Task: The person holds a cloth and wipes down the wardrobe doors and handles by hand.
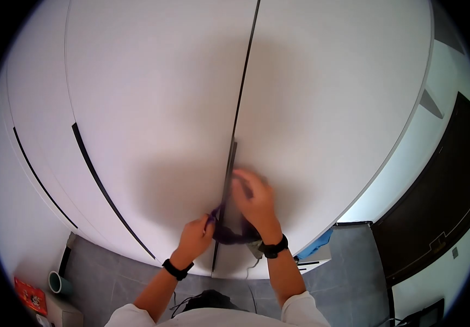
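My left hand (196,237) is closed on one end of a dark purple cloth (234,236), at the lower part of a long dark door handle (227,182). From there the cloth sags in a loop toward my right hand (255,203). That hand has its fingers curled, fingertips at the handle, with a dark part of the cloth showing between thumb and fingers. Behind both hands stand the pale cabinet doors (153,98), their seam running up from the handle. A greyish piece (255,249) with a thin cord hangs below my right wrist.
More cabinet doors with a dark handle (104,182) extend left. Lower left are a pale green bin (59,283) and a red packet (29,294). A blue cloth (315,246) lies on a low white unit at right, near a dark door (436,191). Grey tiles (349,272) cover the floor.
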`<act>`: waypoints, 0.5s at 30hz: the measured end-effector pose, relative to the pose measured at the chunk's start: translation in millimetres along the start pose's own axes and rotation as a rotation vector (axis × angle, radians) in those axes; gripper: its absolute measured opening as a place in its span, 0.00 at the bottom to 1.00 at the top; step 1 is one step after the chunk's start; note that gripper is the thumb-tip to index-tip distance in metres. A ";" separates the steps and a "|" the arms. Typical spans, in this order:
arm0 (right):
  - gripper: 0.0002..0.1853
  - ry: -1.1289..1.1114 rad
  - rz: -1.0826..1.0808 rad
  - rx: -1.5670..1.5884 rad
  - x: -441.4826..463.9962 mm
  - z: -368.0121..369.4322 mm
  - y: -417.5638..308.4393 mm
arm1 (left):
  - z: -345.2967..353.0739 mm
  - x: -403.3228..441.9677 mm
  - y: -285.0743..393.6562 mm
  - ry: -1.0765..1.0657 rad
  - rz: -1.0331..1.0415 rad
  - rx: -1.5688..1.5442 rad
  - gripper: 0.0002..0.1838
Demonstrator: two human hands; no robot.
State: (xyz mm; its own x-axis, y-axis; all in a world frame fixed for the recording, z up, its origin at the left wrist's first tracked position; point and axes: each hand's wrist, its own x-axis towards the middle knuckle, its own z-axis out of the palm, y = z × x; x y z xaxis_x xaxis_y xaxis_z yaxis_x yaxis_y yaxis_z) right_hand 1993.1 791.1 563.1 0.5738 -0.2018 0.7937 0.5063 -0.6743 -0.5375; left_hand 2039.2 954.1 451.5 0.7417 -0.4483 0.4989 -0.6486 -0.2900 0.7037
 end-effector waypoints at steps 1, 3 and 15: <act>0.14 0.067 0.011 0.168 -9.7 6.2 18.0 | -2.5 -6.6 1.5 0.054 -0.029 -0.080 0.05; 0.14 -0.016 0.227 0.296 -14.5 -9.9 8.2 | -19.5 0.9 20.2 0.198 0.121 -0.120 0.04; 0.14 -0.273 0.255 0.381 -17.1 -59.7 -34.1 | -85.6 9.4 75.0 -0.068 -0.208 -1.016 0.14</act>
